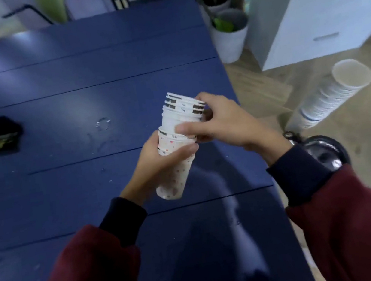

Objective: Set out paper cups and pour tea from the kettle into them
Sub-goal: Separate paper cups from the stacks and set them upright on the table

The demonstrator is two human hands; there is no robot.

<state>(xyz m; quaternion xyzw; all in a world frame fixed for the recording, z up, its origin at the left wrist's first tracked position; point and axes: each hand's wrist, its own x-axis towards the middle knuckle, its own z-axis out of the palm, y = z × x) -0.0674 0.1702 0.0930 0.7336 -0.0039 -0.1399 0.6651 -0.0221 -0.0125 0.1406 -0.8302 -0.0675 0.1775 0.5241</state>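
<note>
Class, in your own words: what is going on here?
A person holds a short stack of paper cups above the blue table. The left hand grips its lower part, the right hand grips the upper cups. No cup stands on the table yet. What looks like the kettle sits by the right wrist.

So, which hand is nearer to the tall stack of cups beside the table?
Right. The right hand pinches the upper held cups, left of the tall stack; the left hand grips the lower ones, farther left and lower.
</note>
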